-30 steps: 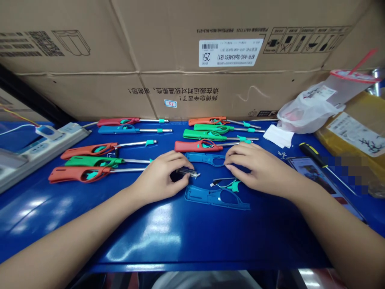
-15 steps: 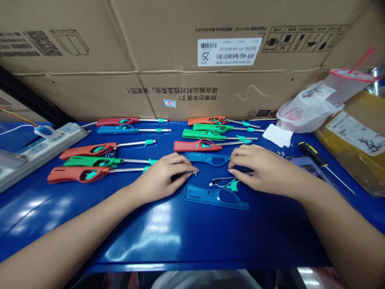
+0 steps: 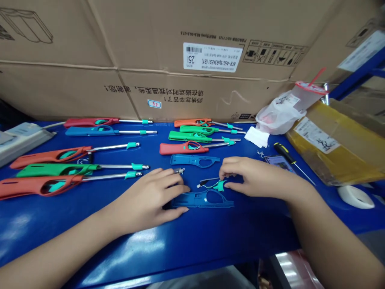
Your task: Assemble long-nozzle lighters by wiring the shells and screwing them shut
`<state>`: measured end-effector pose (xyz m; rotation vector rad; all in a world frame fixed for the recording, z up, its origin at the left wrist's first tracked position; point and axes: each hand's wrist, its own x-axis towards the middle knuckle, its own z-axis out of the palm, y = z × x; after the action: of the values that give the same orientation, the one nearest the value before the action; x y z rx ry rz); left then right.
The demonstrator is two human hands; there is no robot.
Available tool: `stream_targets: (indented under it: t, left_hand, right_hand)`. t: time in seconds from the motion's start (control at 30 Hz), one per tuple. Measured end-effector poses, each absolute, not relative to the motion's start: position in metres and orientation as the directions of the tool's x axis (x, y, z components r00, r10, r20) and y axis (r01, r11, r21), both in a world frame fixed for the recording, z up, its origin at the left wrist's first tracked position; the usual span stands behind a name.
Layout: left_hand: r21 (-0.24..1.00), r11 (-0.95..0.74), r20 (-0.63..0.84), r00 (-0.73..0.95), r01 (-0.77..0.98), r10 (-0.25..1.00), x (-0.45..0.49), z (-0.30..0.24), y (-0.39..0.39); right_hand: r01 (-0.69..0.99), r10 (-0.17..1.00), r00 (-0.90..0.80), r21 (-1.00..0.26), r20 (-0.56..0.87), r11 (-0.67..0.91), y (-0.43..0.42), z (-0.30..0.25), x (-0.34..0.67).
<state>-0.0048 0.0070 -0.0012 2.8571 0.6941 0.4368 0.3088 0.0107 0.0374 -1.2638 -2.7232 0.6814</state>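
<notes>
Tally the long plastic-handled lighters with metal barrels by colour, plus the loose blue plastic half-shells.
Red or orange plastic-handled lighters: 5
Green plastic-handled lighters: 3
Blue plastic-handled lighter: 1
Loose blue plastic half-shells: 2
Total: 11

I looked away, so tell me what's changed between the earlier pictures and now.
The left hand moved toward the person and now covers the left end of the near blue shell half; it seems to have let go of the metal-tipped part. The right hand also came nearer, to the green trigger piece. The view swung right. The far blue shell half and the near one stayed put.
</notes>
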Motion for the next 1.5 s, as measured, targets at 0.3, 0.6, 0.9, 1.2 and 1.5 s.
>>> stream_targets:
  t: [0.3, 0.6, 0.9, 1.2, 1.5]
  left_hand:
    - [0.304, -0.839, 0.217, 0.825, 0.451, 0.522, -0.004, -0.004, 0.009]
    - [0.430, -0.808, 0.504, 0.636, 0.402, 0.585, 0.009, -0.007, 0.000]
    - [0.502, -0.803, 0.543, 0.605, 0.321, 0.582, 0.010, -0.006, -0.001]
    - [0.719, -0.601, 0.408, 0.489, 0.348, 0.771, 0.017, -0.012, -0.001]
    - [0.629, -0.671, 0.380, 0.599, 0.391, 0.705, 0.016, -0.007, 0.000]
  right_hand:
    - [0.652, 0.779, -0.623, -0.505, 0.068, 0.565, 0.015, 0.039, 0.306]
    - [0.555, 0.766, -0.597, -0.568, 0.237, 0.608, 0.001, 0.018, 0.272]
    - [0.539, 0.851, -0.514, -0.732, 0.105, 0.417, -0.001, 0.013, 0.260]
    - [0.488, 0.645, -0.664, -0.435, 0.379, 0.757, -0.005, 0.019, 0.263]
    - [0.558, 0.604, -0.755, -0.234, 0.256, 0.796, -0.010, 0.025, 0.269]
